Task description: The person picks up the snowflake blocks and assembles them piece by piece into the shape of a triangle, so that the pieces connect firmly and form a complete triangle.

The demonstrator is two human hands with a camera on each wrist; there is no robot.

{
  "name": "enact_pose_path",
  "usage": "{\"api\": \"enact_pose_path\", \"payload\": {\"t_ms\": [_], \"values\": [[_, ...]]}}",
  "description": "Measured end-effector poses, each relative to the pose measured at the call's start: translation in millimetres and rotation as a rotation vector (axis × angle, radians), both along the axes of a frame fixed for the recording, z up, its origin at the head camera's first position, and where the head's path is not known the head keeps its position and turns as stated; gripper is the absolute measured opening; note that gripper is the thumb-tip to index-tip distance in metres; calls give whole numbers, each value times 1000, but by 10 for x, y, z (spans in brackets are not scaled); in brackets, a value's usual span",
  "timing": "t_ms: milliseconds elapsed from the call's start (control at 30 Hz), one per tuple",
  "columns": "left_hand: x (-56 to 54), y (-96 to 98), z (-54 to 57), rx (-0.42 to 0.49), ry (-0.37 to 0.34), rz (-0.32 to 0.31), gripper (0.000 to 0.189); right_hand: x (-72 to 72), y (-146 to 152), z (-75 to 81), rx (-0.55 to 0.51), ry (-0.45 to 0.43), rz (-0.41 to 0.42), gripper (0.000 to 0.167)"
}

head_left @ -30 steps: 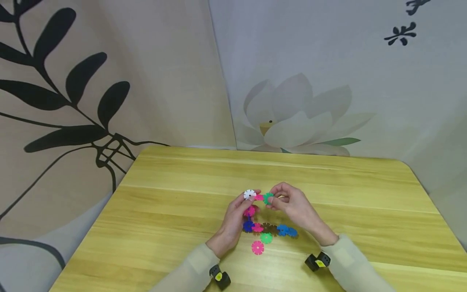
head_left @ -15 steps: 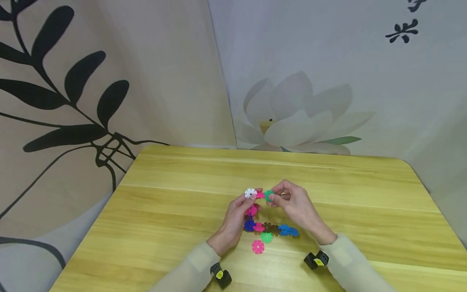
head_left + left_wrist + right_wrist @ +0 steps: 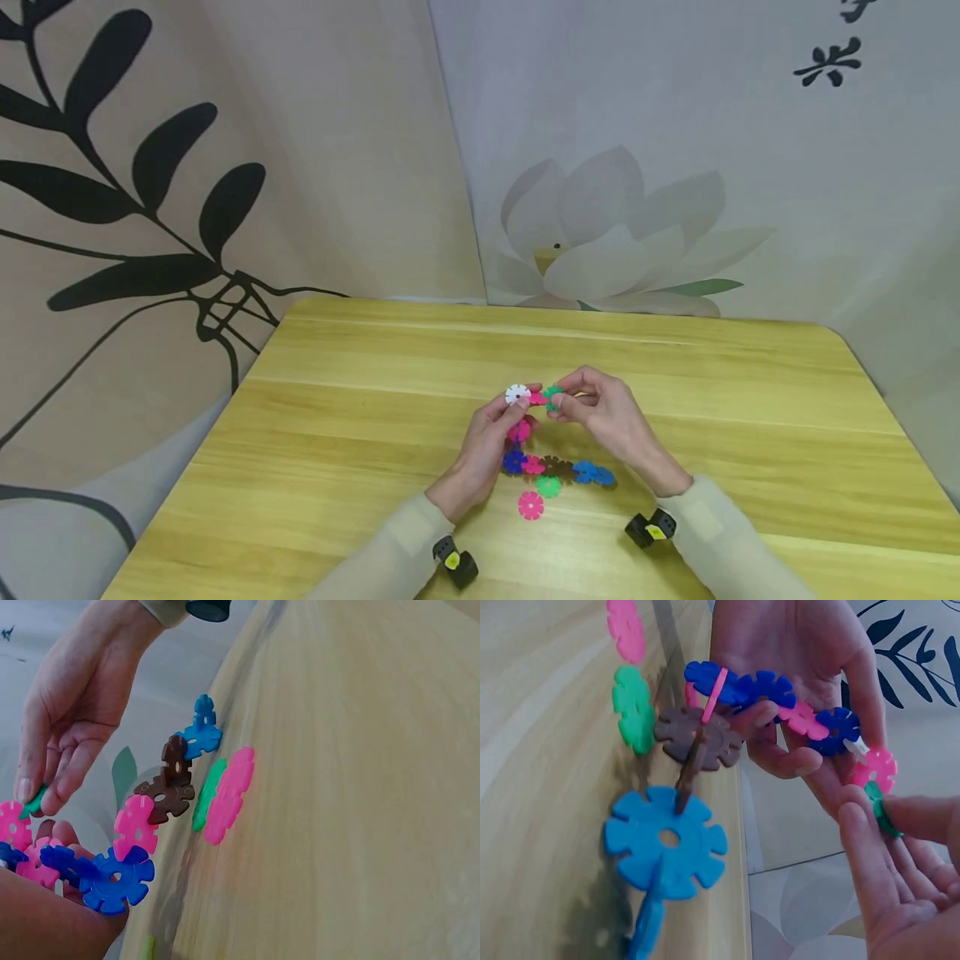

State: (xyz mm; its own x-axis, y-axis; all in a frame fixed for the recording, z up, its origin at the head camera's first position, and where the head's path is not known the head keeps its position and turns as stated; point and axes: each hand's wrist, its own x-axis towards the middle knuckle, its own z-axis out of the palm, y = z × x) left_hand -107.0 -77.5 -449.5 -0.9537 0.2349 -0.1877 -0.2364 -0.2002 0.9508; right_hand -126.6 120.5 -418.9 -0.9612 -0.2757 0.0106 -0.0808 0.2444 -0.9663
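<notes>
In the head view my left hand point(image 3: 474, 454) holds a chain of interlocking snowflake discs, its thumb on the white disc point(image 3: 517, 395). Beyond the white disc comes a pink disc point(image 3: 883, 766). Thumb and fingers of my right hand point(image 3: 615, 417) pinch a green disc point(image 3: 882, 810) right at that pink disc's edge. From the left hand the chain bends back through dark blue discs point(image 3: 116, 878), a pink disc point(image 3: 136, 826), brown discs point(image 3: 163, 796) and light blue discs point(image 3: 666, 841). The left palm partly hides the chain's middle in the left wrist view.
Two loose discs, one green point(image 3: 548, 487) and one pink point(image 3: 531, 505), lie flat on the wooden table point(image 3: 360, 417) in front of the chain. Both wrists wear small black cameras. A patterned wall point(image 3: 360, 167) stands behind the table's far edge.
Both hands and the chain have risen very slightly in the head view. The left hand's hold and the right hand's pinch on the green disc look the same; the loose discs stay put.
</notes>
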Motion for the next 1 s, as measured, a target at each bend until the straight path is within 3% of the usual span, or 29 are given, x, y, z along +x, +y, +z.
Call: {"api": "enact_pose_path", "payload": {"t_ms": [267,533,800,1000], "values": [[-59,-10,10,46,-22,14,47,20,40,29,183,101,-42,33],[-150,-46,-6,72,-26,22,48,126,127,63,234,208,-80,22],[-208,-57,-30,73,-31,16,46,327,97,18,278,382,48,11],[-203,-58,-45,86,-35,15,46,430,48,-63,297,521,266,15]]}}
